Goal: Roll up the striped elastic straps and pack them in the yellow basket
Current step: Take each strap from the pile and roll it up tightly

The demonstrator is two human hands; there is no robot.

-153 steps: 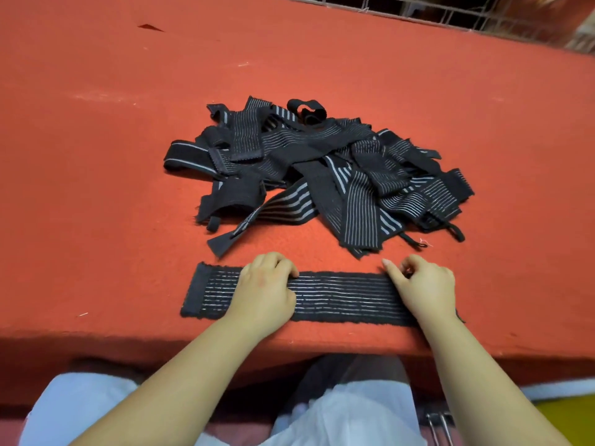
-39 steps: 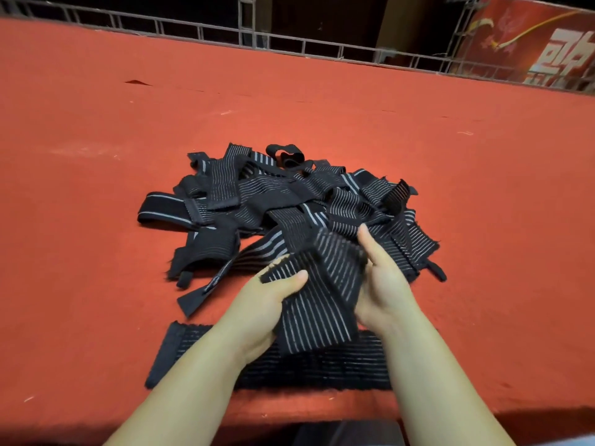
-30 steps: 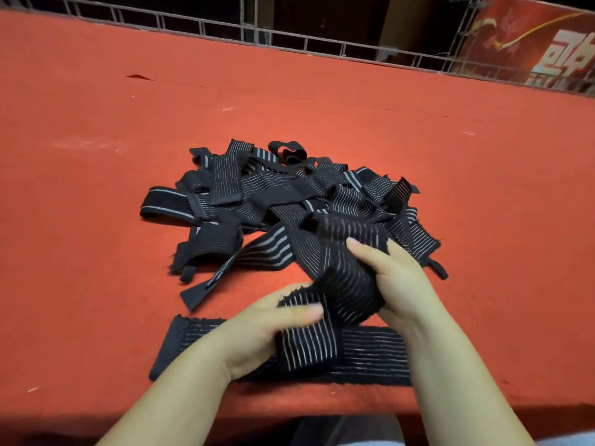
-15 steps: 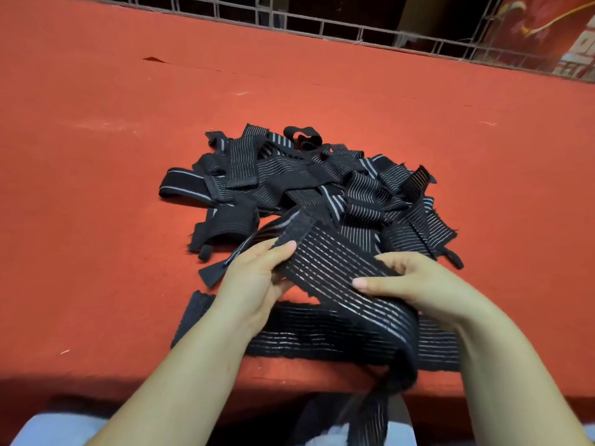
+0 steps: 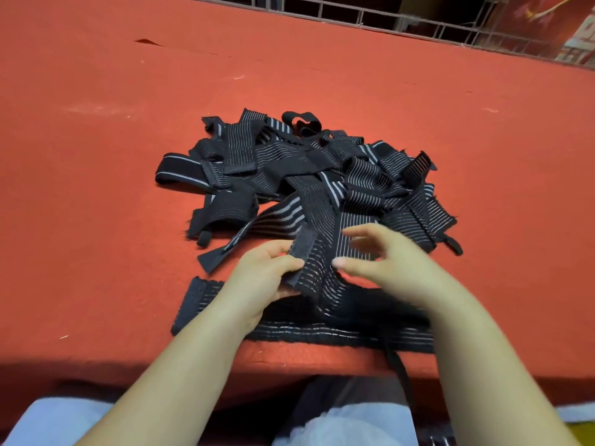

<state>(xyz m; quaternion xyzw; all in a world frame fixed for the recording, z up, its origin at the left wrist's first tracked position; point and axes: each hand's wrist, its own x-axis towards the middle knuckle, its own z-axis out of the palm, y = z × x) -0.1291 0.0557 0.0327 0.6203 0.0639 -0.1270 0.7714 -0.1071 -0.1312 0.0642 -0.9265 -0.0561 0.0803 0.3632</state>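
Pinching strap end (image 5: 301, 252) with left hand (image 5: 264, 275); right hand (image 5: 386, 265) fingers spread, blurred; flat strap (image 5: 206, 304) beneath, strap pile (image 5: 309, 175) just beyond fingertips

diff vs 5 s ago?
Both hands left the flat strap and pulled a second strap from the pile. The left hand now pinches its end; the right hand is open beside it. Flat strap and pile stayed put.
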